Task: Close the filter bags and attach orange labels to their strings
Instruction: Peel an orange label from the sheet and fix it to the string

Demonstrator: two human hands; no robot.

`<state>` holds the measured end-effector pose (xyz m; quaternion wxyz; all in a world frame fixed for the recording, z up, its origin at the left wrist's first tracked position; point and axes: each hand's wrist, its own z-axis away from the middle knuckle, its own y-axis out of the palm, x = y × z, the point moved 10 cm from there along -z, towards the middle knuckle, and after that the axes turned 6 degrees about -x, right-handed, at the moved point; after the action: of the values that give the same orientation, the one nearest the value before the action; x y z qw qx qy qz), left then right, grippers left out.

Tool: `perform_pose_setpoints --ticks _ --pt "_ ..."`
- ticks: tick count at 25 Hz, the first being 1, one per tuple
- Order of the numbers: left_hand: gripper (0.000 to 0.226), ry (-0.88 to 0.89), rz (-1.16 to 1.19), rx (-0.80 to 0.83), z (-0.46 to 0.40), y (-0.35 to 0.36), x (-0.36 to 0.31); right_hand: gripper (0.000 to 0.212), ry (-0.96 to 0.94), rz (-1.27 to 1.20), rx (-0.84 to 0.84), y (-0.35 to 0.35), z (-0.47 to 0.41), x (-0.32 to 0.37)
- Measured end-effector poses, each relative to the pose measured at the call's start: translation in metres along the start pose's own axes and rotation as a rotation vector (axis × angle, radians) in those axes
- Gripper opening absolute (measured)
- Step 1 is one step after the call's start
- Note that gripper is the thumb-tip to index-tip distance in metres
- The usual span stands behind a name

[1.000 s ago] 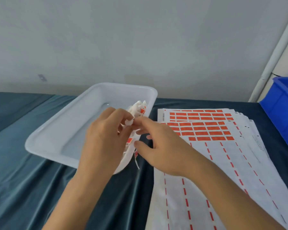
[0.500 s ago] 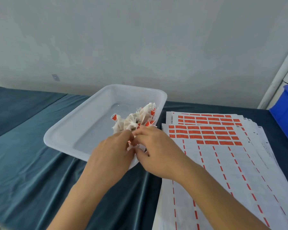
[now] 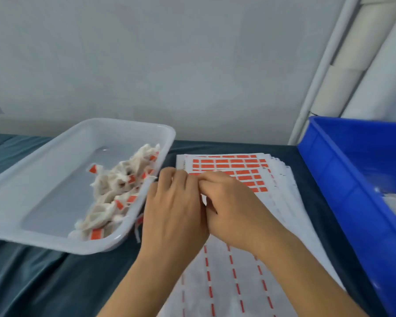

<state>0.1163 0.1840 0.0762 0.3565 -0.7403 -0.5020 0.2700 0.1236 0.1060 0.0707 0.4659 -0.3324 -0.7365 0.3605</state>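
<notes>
My left hand (image 3: 176, 209) and my right hand (image 3: 234, 209) meet fingertip to fingertip over the top left of the label sheets (image 3: 236, 271). Both have curled fingers and pinch a small item that the fingers hide. A white string with an orange label (image 3: 138, 223) hangs from under my left palm, so the item looks like a filter bag. Rows of orange labels (image 3: 229, 163) show on the sheet just beyond my fingertips. A pile of closed filter bags (image 3: 114, 191) with orange labels lies in the right part of the white tray (image 3: 44, 156).
A blue plastic bin (image 3: 352, 179) stands at the right, close to the sheets, with pale items inside. Dark teal cloth (image 3: 32, 282) covers the table. A grey wall rises right behind the tray, and white pipes run up at the far right.
Both hands moved right, from above the tray's bag pile to over the label sheet. They stay pinched together. The camera view swung right, bringing the blue bin into view.
</notes>
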Motion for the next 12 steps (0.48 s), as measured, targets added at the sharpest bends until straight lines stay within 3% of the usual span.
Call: perform_pose_setpoints --ticks 5,7,12 --pt "0.040 0.111 0.107 0.319 0.005 0.108 -0.096 0.023 0.454 0.234 0.230 -0.002 0.049 -0.104" --pt "0.041 0.132 0.148 0.382 0.012 0.138 -0.118 0.017 0.497 0.271 0.250 -0.002 0.062 -0.124" --pt "0.048 0.124 0.175 0.291 0.017 0.152 -0.117 0.008 0.436 0.288 0.219 0.003 0.055 -0.136"
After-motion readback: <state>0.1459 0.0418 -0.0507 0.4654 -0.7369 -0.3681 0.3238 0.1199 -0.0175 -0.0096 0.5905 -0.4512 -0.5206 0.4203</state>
